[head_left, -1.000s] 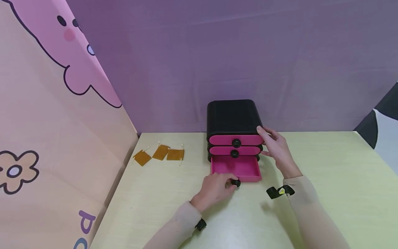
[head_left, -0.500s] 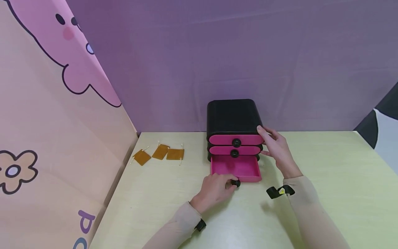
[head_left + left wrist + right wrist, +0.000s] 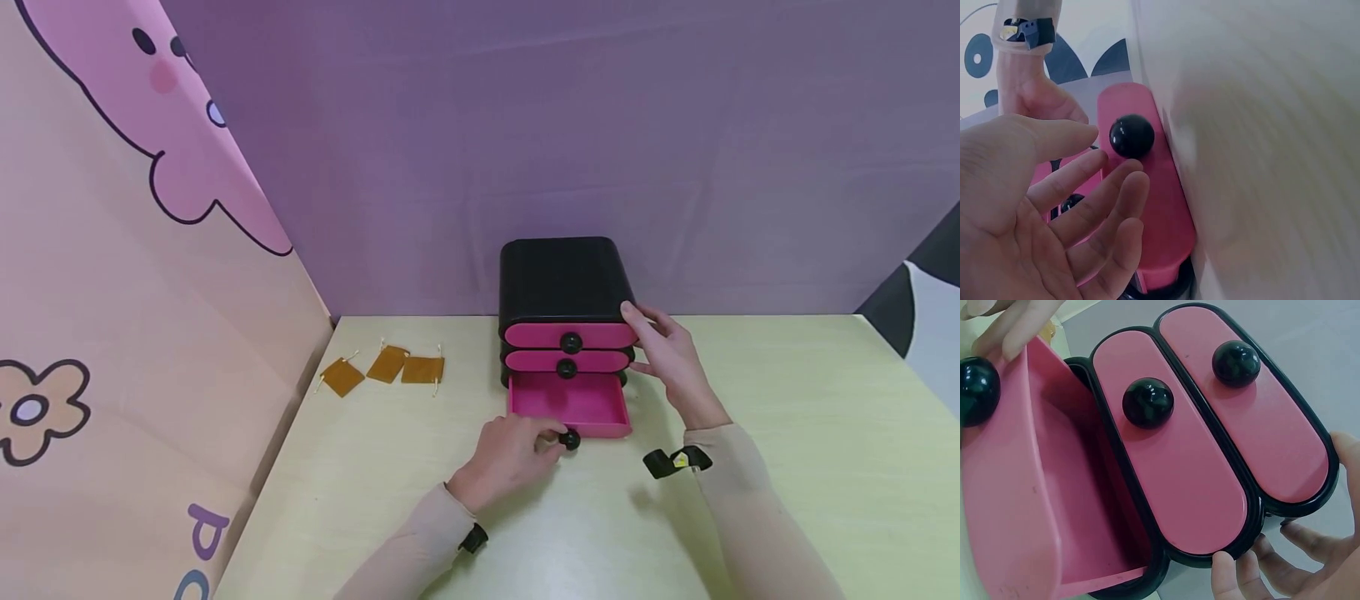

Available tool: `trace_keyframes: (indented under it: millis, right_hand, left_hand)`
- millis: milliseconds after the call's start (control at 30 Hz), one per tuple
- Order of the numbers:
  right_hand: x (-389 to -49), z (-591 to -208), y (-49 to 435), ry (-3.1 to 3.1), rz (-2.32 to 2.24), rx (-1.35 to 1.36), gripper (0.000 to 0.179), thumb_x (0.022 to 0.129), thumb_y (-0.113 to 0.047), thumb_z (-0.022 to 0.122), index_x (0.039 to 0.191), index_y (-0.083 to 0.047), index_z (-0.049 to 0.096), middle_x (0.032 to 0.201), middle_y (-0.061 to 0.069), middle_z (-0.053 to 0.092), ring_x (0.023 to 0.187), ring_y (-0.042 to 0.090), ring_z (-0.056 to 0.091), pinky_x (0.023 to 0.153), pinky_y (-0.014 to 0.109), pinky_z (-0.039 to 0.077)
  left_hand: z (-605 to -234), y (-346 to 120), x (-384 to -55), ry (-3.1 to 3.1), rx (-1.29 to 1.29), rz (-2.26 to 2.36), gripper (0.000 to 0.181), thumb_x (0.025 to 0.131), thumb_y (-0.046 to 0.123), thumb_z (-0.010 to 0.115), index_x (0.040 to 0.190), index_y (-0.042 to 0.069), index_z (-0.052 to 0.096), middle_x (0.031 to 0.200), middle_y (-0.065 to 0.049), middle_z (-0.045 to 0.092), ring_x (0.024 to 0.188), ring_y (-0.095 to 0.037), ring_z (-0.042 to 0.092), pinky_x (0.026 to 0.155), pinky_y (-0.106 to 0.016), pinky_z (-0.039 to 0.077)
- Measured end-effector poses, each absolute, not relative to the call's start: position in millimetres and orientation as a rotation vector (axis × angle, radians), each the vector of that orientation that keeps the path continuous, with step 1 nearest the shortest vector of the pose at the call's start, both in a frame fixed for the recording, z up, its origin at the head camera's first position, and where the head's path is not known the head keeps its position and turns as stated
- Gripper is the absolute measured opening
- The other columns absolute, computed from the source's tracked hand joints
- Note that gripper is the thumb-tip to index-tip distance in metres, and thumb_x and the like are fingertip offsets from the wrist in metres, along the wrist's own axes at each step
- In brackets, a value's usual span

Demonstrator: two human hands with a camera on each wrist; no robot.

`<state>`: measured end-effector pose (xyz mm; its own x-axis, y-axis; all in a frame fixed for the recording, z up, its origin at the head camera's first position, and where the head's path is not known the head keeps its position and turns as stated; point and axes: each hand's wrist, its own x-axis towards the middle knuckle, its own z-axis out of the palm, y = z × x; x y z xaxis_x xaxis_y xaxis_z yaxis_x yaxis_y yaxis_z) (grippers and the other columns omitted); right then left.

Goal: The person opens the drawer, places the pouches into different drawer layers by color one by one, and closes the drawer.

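Tabletop [image 3: 862, 433]: pale, across the lower frame
Drawer unit [image 3: 566, 279]: centre, bottom drawer [image 3: 600, 431] out
Left hand [image 3: 504, 458]: loose, just beside that drawer's knob [image 3: 572, 439]
Right hand [image 3: 670, 358]: spread fingers touching the unit's side

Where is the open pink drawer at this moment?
In the head view, right of centre, the open drawer juts from the black cabinet, below two closed drawers and beside the left hand.
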<state>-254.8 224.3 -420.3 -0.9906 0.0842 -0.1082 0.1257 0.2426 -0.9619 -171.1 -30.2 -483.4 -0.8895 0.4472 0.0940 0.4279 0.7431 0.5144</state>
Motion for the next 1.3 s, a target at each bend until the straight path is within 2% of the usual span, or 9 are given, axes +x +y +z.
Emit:
trace_keyframes:
  millis: [133, 367, 567, 1100, 1300]
  right_hand:
    - [-254.3, -419.5, 224.3, 2.450, -1.903, 0.199, 0.094, 0.099, -0.072, 0.054, 0.170, -0.016, 0.028, 0.169, 0.020, 0.038, 0.142, 0.035, 0.045, 0.073, 0.015, 0.058]
    - [-254.2, -419.0, 224.6, 2.454, -1.900, 0.196, 0.094, 0.099, -0.073, 0.054, 0.170, -0.016, 0.028, 0.168, 0.020, 0.039, 0.143, 0.036, 0.045, 0.072, 0.015, 0.058]
    - [-254.9, -418.8, 224.3, 2.449, -1.898, 0.201, 0.095, 0.098, -0.073, 0.054, 0.170, -0.017, 0.028, 0.169, 0.020, 0.038, 0.145, 0.038, 0.044, 0.072, 0.014, 0.057]
    - [-254.7, -418.6, 224.6, 2.441, -1.901, 0.189, 0.095, 0.099, -0.073, 0.054, 0.170, -0.017, 0.027, 0.169, 0.020, 0.038, 0.146, 0.038, 0.043, 0.073, 0.015, 0.058]
    - [-255.3, -419.2, 225.4, 2.442, -1.901, 0.188, 0.094, 0.099, -0.073, 0.054, 0.170, -0.018, 0.027, 0.170, 0.020, 0.038, 0.145, 0.037, 0.043, 0.074, 0.016, 0.058]
  left_hand:
    - [-481.8, -36.0, -171.8, 2.901, 0.696, 0.860, 0.021, 0.102, 0.029, 0.072, 0.120, 0.026, 0.081, 0.101, 0.012, 0.081, 0.087, -0.004, 0.071, 0.071, -0.022, 0.045]
    - [-483.8, -44.3, -174.4, 2.917, 0.660, 0.874, 0.018, 0.102, 0.034, 0.072, 0.116, 0.028, 0.083, 0.097, 0.016, 0.080, 0.080, 0.002, 0.064, 0.074, -0.024, 0.046]
    - [-482.6, -55.9, -175.9, 2.937, 0.622, 0.873, 0.014, 0.101, 0.030, 0.074, 0.108, 0.025, 0.084, 0.089, 0.015, 0.077, 0.076, 0.002, 0.063, 0.070, -0.022, 0.046]
    - [-482.9, -84.3, -184.0, 3.039, 0.583, 0.874, 0.012, 0.099, 0.021, 0.072, 0.101, 0.026, 0.082, 0.087, 0.012, 0.079, 0.068, 0.000, 0.063, 0.060, -0.024, 0.045]
    - [-487.2, -96.6, -190.8, 3.180, 0.530, 0.830, 0.011, 0.098, 0.020, 0.072, 0.102, 0.022, 0.082, 0.089, 0.010, 0.079, 0.067, -0.003, 0.065, 0.056, -0.023, 0.044]
